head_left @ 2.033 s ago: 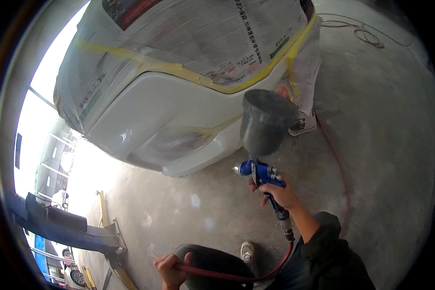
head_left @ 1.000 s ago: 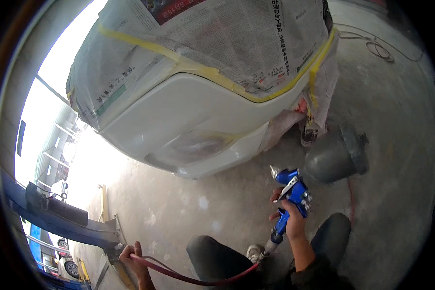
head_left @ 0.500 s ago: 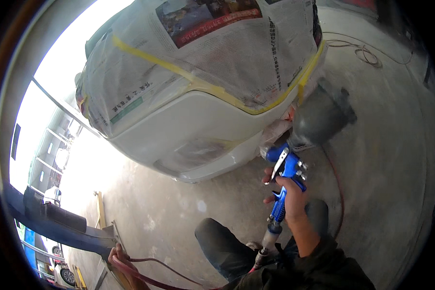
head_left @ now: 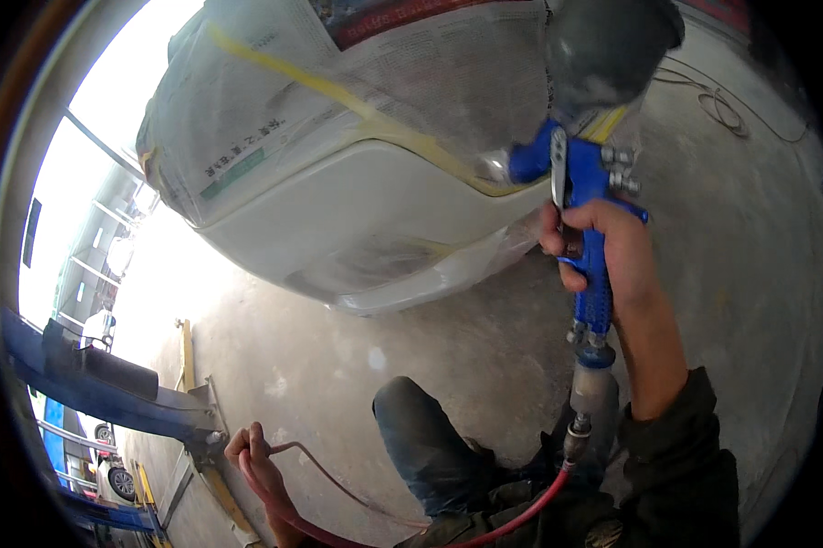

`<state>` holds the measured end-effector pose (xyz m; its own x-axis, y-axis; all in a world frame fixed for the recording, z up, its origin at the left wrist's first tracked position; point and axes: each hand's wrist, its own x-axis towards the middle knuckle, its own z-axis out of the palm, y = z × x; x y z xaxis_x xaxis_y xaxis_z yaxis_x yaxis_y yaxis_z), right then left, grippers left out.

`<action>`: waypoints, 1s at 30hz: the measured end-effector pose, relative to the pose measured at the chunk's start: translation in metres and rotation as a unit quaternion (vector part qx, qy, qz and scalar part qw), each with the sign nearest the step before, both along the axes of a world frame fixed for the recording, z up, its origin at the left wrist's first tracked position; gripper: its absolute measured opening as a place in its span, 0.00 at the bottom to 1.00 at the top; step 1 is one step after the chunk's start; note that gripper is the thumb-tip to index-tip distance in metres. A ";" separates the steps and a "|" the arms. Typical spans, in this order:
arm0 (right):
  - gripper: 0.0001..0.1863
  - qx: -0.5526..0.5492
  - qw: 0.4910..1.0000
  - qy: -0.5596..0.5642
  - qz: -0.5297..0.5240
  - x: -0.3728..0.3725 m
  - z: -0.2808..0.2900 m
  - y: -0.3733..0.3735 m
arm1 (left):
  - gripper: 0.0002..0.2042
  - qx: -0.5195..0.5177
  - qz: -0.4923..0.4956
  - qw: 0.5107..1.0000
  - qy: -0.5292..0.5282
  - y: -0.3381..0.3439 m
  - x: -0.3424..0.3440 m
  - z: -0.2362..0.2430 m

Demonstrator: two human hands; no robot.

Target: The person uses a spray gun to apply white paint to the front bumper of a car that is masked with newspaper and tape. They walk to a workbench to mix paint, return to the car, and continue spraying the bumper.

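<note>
My right hand grips a blue spray gun by its handle, fingers at the silver trigger. A grey paint cup sits on top, and a red hose runs from the fitting below. My left hand, at lower left, is closed round a loop of that hose. The gun's nozzle points left, over a white car bumper, which has a hazy grey patch low on it. Newspaper masking and yellow tape cover the car above the bumper, partly hidden by the gun and cup.
A blue lift arm and yellow metal pieces stand at left. Cars are visible beyond, near a bright opening. A coiled hose lies on the concrete floor at right. My bent knee is below me.
My right hand and the spray gun have risen from low right up in front of the taped corner, appearing larger. My left hand still holds the hose, slightly further right than half a second ago.
</note>
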<state>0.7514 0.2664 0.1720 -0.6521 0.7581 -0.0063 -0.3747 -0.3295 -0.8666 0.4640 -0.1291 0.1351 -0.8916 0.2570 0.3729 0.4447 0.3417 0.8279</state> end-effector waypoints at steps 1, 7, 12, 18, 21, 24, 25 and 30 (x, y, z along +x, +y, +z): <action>0.15 -0.025 0.999 -0.014 -0.036 0.004 -0.013 -0.001 | 0.21 -0.013 0.000 1.000 0.011 -0.004 -0.002 -0.005; 0.19 -0.126 0.979 -0.011 -0.158 0.011 -0.070 -0.051 | 0.21 -0.003 0.016 1.000 0.025 -0.027 -0.023 -0.016; 0.23 -0.114 0.988 0.069 -0.074 -0.010 -0.087 -0.078 | 0.21 -0.007 0.099 0.995 0.013 -0.028 -0.007 0.012; 0.11 -0.084 0.984 0.152 0.026 -0.034 -0.100 -0.078 | 0.24 -0.014 0.081 0.994 0.071 -0.058 -0.014 0.012; 0.08 -0.129 0.985 0.114 -0.024 -0.039 -0.113 -0.078 | 0.24 -0.031 0.075 0.993 0.083 -0.062 -0.017 0.012; 0.05 -0.193 0.972 0.107 -0.082 -0.046 -0.136 -0.079 | 0.24 -0.059 0.077 0.992 0.076 -0.057 -0.013 0.015; 0.05 -0.200 0.970 0.101 -0.093 -0.047 -0.143 -0.078 | 0.24 -0.065 0.073 0.992 0.084 -0.054 -0.013 0.016; 0.03 -0.239 0.954 0.059 -0.172 -0.049 -0.170 -0.071 | 0.24 -0.110 0.071 0.986 0.108 -0.049 -0.014 0.018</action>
